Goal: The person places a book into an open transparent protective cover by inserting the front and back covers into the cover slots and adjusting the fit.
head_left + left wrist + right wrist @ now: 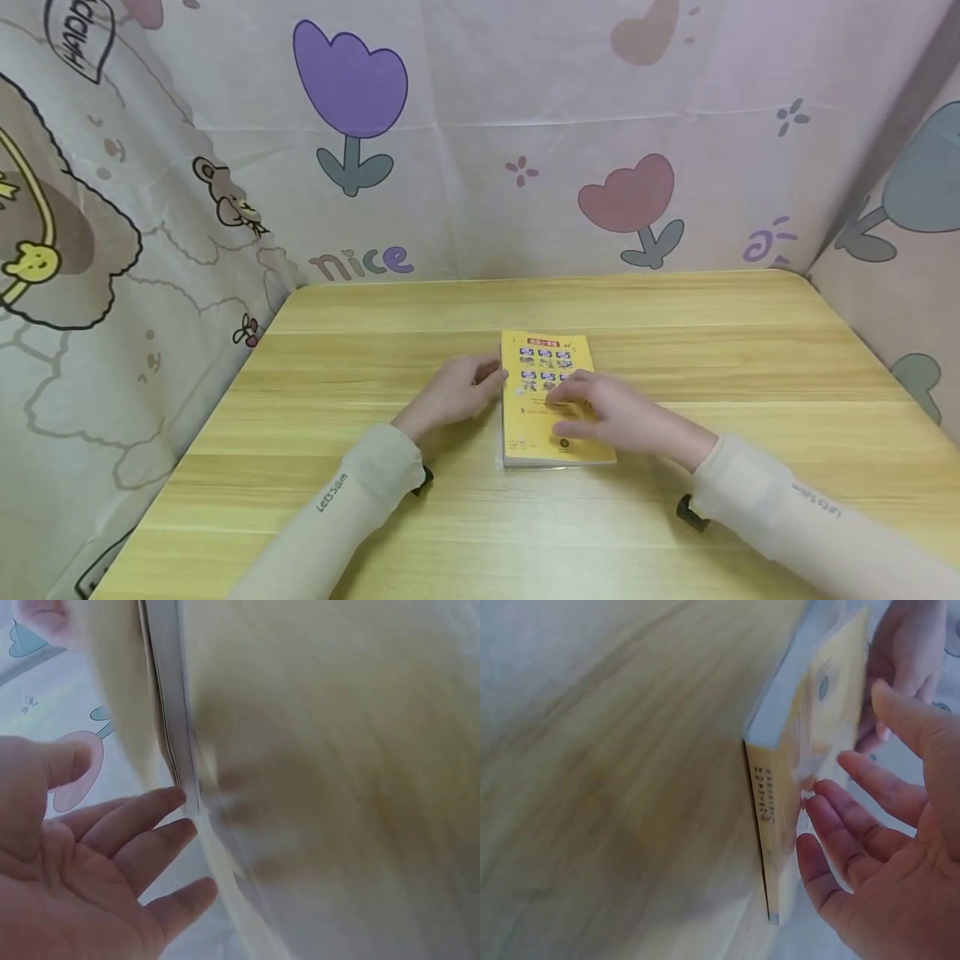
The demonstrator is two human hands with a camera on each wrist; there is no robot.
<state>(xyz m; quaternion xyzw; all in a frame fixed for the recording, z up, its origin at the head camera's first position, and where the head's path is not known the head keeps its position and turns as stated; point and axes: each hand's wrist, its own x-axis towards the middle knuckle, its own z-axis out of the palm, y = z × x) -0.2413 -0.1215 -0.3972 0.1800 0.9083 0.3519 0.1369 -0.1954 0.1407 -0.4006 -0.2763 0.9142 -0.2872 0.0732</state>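
Observation:
A yellow paperback book (528,429), printed with rows of small pictures and a red title strip, lies flat on the wooden table. My left hand (453,392) is at the book's left side; in the left wrist view its loosely extended fingertips (178,798) are by the page edges. Over the right half of the cover is my right hand (618,414), its fingers spread and slightly bent. The right wrist view shows the lettered spine (763,802) and the right fingers close to the cover; whether they touch it is hard to tell.
The light wood table (375,333) extends around the book on all sides. Behind and beside it hangs a pale cloth (480,83) printed with flowers and cartoon animals. A thin clear edge (501,460) shows beneath the book's lower left corner.

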